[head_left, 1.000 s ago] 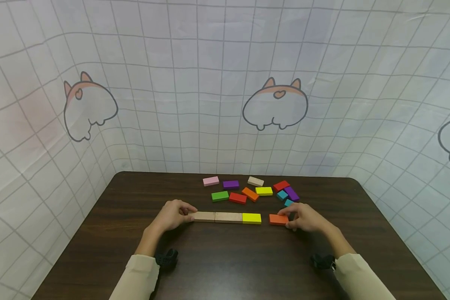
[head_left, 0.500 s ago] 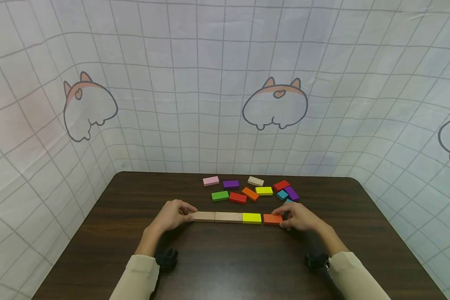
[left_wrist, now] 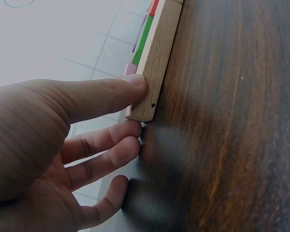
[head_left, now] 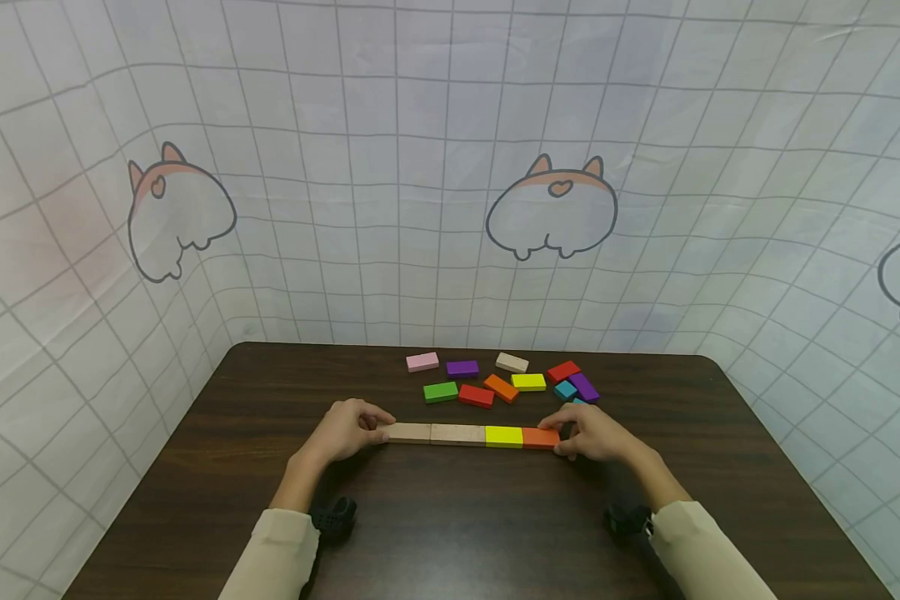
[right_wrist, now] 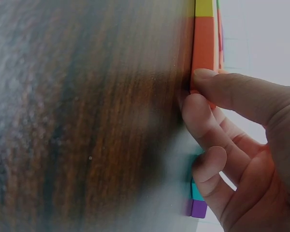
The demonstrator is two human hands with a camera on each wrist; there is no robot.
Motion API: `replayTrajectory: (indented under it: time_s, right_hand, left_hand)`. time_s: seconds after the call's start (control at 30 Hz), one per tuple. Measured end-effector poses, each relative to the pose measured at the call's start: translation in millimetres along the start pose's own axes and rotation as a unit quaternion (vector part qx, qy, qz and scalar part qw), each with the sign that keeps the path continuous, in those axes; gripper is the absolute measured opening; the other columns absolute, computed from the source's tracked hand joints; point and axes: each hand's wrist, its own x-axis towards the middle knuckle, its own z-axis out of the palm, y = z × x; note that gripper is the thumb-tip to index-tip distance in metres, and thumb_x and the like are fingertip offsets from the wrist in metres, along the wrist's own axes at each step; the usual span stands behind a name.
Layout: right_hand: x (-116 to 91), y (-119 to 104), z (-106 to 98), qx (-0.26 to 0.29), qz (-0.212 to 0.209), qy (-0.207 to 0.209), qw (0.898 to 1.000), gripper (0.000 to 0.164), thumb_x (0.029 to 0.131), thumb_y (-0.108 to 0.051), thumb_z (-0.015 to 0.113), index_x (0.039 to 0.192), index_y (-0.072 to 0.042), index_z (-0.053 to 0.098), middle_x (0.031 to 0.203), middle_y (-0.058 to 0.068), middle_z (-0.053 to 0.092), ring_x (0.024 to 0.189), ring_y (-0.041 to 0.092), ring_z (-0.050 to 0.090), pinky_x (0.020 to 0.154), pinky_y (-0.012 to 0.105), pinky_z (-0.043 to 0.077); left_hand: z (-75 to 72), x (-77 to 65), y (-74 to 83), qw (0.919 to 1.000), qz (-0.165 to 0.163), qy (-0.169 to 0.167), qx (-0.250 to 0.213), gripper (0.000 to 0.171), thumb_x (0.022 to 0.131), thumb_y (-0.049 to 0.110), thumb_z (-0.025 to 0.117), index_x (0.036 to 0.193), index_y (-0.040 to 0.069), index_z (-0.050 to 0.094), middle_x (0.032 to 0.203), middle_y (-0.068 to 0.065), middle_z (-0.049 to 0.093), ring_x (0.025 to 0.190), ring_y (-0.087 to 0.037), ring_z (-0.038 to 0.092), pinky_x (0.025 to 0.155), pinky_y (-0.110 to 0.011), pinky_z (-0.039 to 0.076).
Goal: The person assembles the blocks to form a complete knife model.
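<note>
A straight row of blocks lies across the table: a plain wooden block (head_left: 408,433) at the left end, a second wooden block (head_left: 457,435), a yellow block (head_left: 504,437) and an orange block (head_left: 540,438) on the right. The left hand (head_left: 347,430) grips the outer end of the leftmost wooden block, its thumb on the near side in the left wrist view. At the other end the right hand (head_left: 596,432) pinches the orange block, whose inner end meets the yellow one. In the right wrist view the thumb (right_wrist: 217,84) presses its near face.
Behind the row lie several loose blocks, among them green (head_left: 440,392), red (head_left: 476,396), purple (head_left: 462,368), pink (head_left: 422,362) and blue (head_left: 566,390). The dark wooden table (head_left: 450,525) ends at a gridded white curtain (head_left: 442,208).
The right hand has slid the orange block leftward along the table, closing the gap to the yellow block. The left hand has stayed at its end of the row.
</note>
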Motion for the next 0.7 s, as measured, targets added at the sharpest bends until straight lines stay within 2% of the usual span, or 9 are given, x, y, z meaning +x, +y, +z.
replayTrajectory:
  time_s: [0.7]
  right_hand:
    - [0.8, -2.3, 0.3, -0.006, 0.013, 0.002, 1.000, 0.033, 0.090, -0.011, 0.077, 0.123, -0.012, 0.073, 0.109, 0.008, 0.063, 0.063, 0.015, 0.060, 0.062, 0.027, 0.052]
  left_hand:
    - [-0.4, 0.6, 0.4, 1.0000, 0.002, -0.001, 0.000, 0.019, 0.088, 0.015, 0.081, 0.107, 0.019, 0.081, 0.093, 0.000, 0.065, 0.082, -0.016, 0.055, 0.070, -0.031, 0.048]
